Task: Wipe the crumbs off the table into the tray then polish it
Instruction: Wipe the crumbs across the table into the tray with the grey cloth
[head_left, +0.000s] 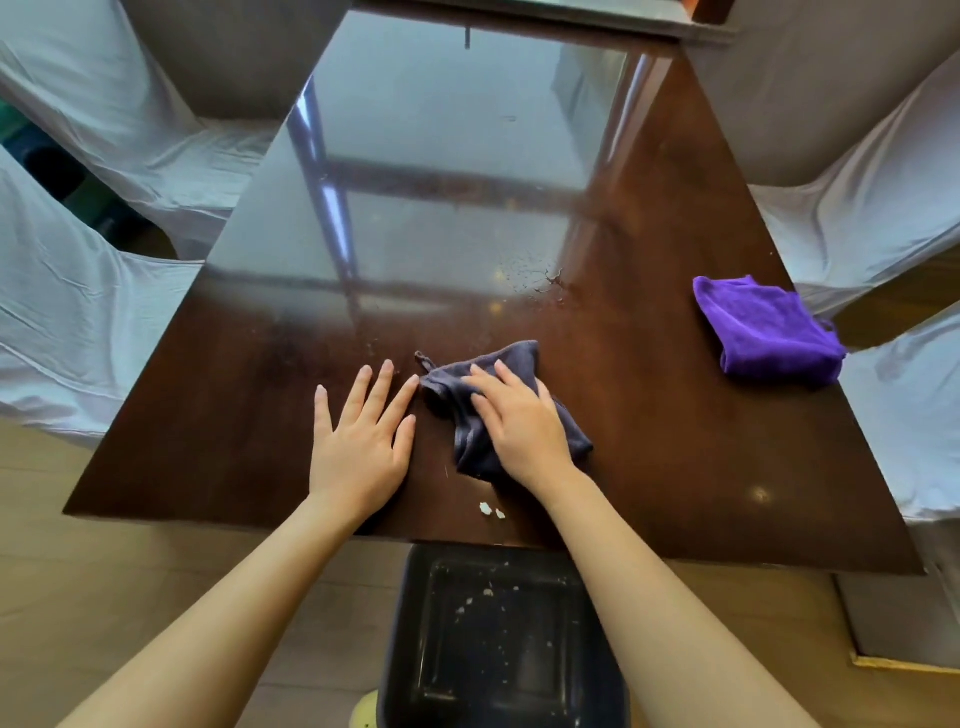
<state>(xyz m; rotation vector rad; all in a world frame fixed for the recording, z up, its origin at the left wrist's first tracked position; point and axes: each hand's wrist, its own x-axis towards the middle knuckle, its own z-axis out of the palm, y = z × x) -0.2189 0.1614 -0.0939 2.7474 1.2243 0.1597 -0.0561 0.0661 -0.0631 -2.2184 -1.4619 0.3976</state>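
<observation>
Bright window glare washes the glossy table (649, 364); wide-angle edges bend.

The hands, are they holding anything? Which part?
The right hand presses flat on the middle of the dark cloth, not gripping it. The left hand lies open on the table, holding nothing.

A dark, glossy brown table (208, 415) carries a crumpled grey cloth (470, 447) near its front edge, a folded purple cloth (769, 332) well apart at the right side, and two white crumbs (491, 509) just inside the front edge. Water droplets (540, 280) speckle the middle.
</observation>
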